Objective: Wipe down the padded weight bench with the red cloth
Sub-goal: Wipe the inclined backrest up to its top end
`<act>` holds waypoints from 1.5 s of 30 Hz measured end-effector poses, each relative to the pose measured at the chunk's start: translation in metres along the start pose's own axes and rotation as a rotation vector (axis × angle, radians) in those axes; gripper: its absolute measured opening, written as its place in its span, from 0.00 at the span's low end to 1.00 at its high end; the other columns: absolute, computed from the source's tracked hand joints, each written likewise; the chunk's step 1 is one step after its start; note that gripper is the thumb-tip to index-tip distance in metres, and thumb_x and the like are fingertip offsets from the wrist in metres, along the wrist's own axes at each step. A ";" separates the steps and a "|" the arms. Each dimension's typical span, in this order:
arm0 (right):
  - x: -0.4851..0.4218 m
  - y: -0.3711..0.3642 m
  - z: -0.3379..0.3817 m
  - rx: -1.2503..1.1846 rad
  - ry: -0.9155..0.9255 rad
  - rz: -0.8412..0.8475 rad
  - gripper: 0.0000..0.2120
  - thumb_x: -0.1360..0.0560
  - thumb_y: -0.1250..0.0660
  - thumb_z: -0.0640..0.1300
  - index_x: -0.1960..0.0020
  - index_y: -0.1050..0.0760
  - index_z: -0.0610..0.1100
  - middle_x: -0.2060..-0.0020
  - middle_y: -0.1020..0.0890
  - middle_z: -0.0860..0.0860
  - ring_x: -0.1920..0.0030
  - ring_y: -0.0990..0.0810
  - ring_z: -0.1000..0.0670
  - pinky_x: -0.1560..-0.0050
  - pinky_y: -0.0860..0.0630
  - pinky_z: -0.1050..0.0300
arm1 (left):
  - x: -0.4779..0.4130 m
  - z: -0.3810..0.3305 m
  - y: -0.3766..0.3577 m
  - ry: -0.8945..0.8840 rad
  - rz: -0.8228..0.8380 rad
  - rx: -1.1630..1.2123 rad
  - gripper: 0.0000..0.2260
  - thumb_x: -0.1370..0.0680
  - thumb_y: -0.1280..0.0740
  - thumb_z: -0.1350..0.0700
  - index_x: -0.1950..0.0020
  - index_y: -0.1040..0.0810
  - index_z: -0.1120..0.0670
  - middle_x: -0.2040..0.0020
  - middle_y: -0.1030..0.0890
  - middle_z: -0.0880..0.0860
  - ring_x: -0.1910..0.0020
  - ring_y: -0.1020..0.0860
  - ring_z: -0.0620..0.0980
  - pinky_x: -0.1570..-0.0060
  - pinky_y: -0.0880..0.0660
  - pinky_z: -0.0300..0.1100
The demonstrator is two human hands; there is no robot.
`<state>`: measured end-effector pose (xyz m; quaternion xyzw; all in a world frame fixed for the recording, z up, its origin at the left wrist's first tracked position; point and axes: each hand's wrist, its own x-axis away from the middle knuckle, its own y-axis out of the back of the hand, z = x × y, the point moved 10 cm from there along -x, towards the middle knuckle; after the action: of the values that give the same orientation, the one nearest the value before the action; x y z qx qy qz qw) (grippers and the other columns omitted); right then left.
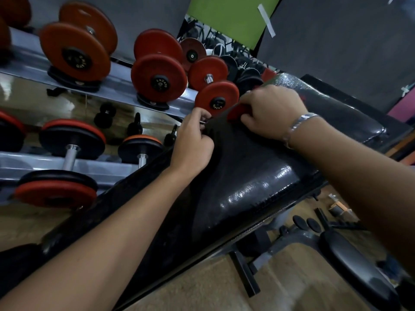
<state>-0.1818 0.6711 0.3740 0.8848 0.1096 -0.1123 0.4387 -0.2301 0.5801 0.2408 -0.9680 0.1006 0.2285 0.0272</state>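
Note:
The black padded weight bench (253,176) runs diagonally from lower left to upper right, its vinyl shiny. My right hand (271,111) presses on the pad near its left edge, closed on the red cloth (238,111), of which only a small bunched part shows under the fingers. My left hand (193,142) grips the bench's left edge just below the cloth, fingers curled over the side. A silver bracelet sits on my right wrist.
A dumbbell rack (125,86) with several red and black dumbbells stands close along the bench's left side. The nearest red dumbbell (216,97) is just beyond my hands. The bench's grey frame and a black roller pad (354,268) lie at lower right on tan floor.

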 end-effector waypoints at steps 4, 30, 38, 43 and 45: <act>-0.006 -0.020 0.035 -0.055 0.075 0.073 0.16 0.25 0.38 0.46 0.40 0.21 0.52 0.49 0.17 0.46 0.49 0.19 0.39 0.51 0.23 0.48 | 0.000 0.006 0.001 -0.001 -0.003 0.013 0.23 0.36 0.43 0.67 0.47 0.27 0.49 0.45 0.24 0.49 0.46 0.24 0.50 0.41 0.24 0.52; 0.056 0.006 0.028 -0.147 0.204 0.056 0.22 0.30 0.45 0.57 0.42 0.21 0.55 0.44 0.17 0.56 0.43 0.19 0.45 0.47 0.21 0.48 | 0.004 0.003 0.016 -0.044 -0.094 0.222 0.25 0.35 0.46 0.71 0.45 0.25 0.53 0.45 0.23 0.51 0.47 0.22 0.47 0.51 0.22 0.41; -0.010 -0.013 0.025 -0.015 -0.006 0.057 0.15 0.25 0.38 0.44 0.40 0.22 0.49 0.48 0.17 0.46 0.48 0.19 0.40 0.54 0.30 0.51 | 0.009 0.007 0.035 0.002 -0.320 0.279 0.27 0.36 0.48 0.72 0.43 0.26 0.53 0.46 0.22 0.53 0.49 0.23 0.51 0.51 0.25 0.37; -0.045 -0.050 0.073 -0.025 0.032 0.143 0.14 0.24 0.38 0.45 0.40 0.22 0.47 0.46 0.18 0.45 0.47 0.19 0.41 0.54 0.33 0.52 | 0.009 0.009 0.056 -0.021 -0.384 0.243 0.26 0.36 0.48 0.73 0.43 0.26 0.55 0.46 0.22 0.55 0.50 0.23 0.52 0.52 0.25 0.36; -0.047 -0.062 0.100 -0.044 0.103 0.165 0.14 0.23 0.38 0.46 0.39 0.23 0.48 0.45 0.18 0.46 0.46 0.20 0.42 0.55 0.34 0.52 | 0.010 0.009 0.062 -0.036 -0.390 0.230 0.25 0.36 0.48 0.70 0.43 0.27 0.55 0.47 0.22 0.55 0.51 0.23 0.52 0.50 0.25 0.35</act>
<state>-0.2545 0.6231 0.2825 0.8856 0.0610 -0.0278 0.4595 -0.2383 0.5187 0.2282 -0.9554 -0.0638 0.2230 0.1830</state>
